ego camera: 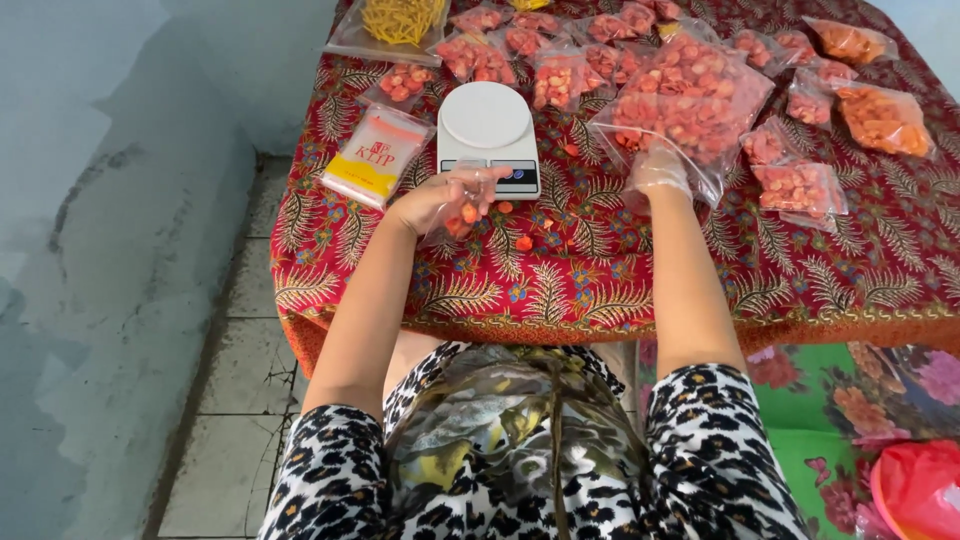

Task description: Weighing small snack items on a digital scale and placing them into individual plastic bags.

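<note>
Just in front of the white kitchen scale [488, 135], the left hand [447, 200] pinches a small clear bag [462, 212] holding a few orange snacks, while the gloved right hand [657, 170], right of the scale, reaches into the large open snack bag [690, 100], its grip hidden.

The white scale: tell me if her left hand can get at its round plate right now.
Probably yes. The left hand hovers just in front of the white scale, nothing between them, but it holds a small clear bag of orange pieces.
</note>
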